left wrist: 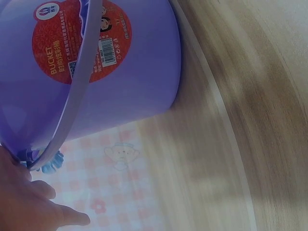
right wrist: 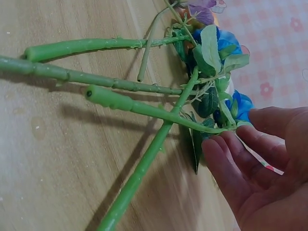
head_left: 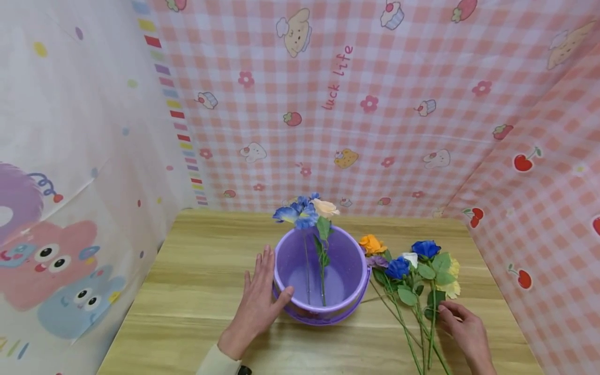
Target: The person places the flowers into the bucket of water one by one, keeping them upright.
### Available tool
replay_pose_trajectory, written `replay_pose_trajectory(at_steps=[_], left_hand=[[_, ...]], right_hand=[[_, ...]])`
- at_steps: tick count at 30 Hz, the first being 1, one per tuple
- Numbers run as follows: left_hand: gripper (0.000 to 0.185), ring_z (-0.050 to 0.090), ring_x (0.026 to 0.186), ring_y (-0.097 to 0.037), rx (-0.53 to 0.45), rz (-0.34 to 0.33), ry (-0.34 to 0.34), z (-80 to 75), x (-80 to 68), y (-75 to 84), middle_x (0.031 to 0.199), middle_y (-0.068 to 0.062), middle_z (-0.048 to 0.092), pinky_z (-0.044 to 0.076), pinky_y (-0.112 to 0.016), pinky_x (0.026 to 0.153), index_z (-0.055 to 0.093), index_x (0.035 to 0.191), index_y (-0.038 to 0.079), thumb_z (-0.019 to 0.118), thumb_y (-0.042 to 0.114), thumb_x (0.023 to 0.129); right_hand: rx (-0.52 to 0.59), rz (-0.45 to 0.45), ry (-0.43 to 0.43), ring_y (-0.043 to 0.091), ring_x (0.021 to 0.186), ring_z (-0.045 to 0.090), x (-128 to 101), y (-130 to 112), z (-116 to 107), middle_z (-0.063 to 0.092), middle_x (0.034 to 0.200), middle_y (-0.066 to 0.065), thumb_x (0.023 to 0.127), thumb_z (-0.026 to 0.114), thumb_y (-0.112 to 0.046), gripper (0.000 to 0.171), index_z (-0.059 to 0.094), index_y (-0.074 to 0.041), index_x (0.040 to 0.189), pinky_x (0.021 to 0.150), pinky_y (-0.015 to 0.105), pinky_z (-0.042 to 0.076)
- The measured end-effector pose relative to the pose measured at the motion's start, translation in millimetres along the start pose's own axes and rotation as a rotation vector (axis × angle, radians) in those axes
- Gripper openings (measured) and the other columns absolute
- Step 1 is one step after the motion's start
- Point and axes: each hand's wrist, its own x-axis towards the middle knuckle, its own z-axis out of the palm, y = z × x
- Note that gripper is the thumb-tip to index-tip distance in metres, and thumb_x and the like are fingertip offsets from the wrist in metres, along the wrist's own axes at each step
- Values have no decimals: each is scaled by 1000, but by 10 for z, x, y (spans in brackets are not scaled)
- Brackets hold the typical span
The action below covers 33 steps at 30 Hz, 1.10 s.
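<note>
A purple bucket (head_left: 344, 304) stands upright on the table. Inside it lean a blue flower (head_left: 300, 214) and a cream rose (head_left: 325, 208), both on long stems. My left hand (head_left: 260, 299) rests against the bucket's left side, fingers spread and thumb at the rim. To the right lies a loose bunch of artificial flowers: an orange one (head_left: 372, 244), blue roses (head_left: 425, 249), a white one and a yellow one (head_left: 451, 278). At their green stems (right wrist: 144, 110), my right hand (right wrist: 262, 163) has its fingertips by a stem and leaves, with fingers loosely bent and apart.
The wooden table (head_left: 187, 297) meets a pink checked cloth (head_left: 328, 140) at the back and right. A pale cloth with cartoon figures (head_left: 70, 260) hangs on the left. The bucket's handle (left wrist: 79, 89) hangs down beside its red label (left wrist: 53, 43).
</note>
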Motion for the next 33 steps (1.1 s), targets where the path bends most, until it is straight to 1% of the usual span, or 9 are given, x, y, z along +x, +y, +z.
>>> replay_pose_trajectory(at_steps=[3, 10, 17, 22, 27, 33], left_hand=[[92, 13, 156, -42, 0, -3, -4, -2, 1, 5, 173, -12, 6, 12, -75, 115, 11, 167, 7, 50, 60, 101], [93, 10, 157, -39, -10, -6, -8, -6, 7, 19, 173, -8, 3, 12, -75, 116, 13, 166, 5, 50, 60, 101], [93, 11, 157, -40, -11, -7, -7, -4, 3, 13, 173, -10, 5, 11, -75, 116, 13, 166, 6, 50, 60, 100], [93, 11, 157, -39, -8, -11, -10, 3, 2, 7, 173, -10, 5, 11, -75, 116, 13, 166, 5, 51, 59, 101], [92, 11, 157, -39, -4, -12, -6, 1, 5, 9, 173, -12, 6, 12, -75, 116, 15, 166, 4, 52, 57, 100], [93, 11, 157, -39, -5, -12, -8, -3, 8, 9, 173, -13, 8, 12, -75, 115, 14, 166, 5, 51, 59, 100]], right_hand=[[-15, 0, -9, 6, 78, 72, 26, 6, 8, 72, 111, 16, 106, 59, -18, 48, 52, 16, 139, 73, 26, 62], [-18, 5, 0, 7, 75, 70, 73, 37, 30, 72, 99, 7, 105, 60, -14, 45, 54, 17, 136, 70, 26, 62], [1, -8, -17, 6, 73, 70, 117, 72, 42, 74, 96, 5, 105, 60, -12, 45, 53, 20, 136, 70, 26, 62], [19, 12, -39, 3, 76, 69, 150, 102, 44, 74, 97, 5, 104, 60, -11, 47, 50, 21, 138, 71, 26, 62], [1, 18, -47, 4, 76, 69, 198, 119, 48, 75, 96, 6, 104, 60, -11, 48, 50, 20, 139, 69, 25, 62], [38, 32, -68, 4, 77, 69, 231, 116, 50, 75, 94, 3, 103, 60, -9, 49, 47, 21, 140, 70, 26, 62]])
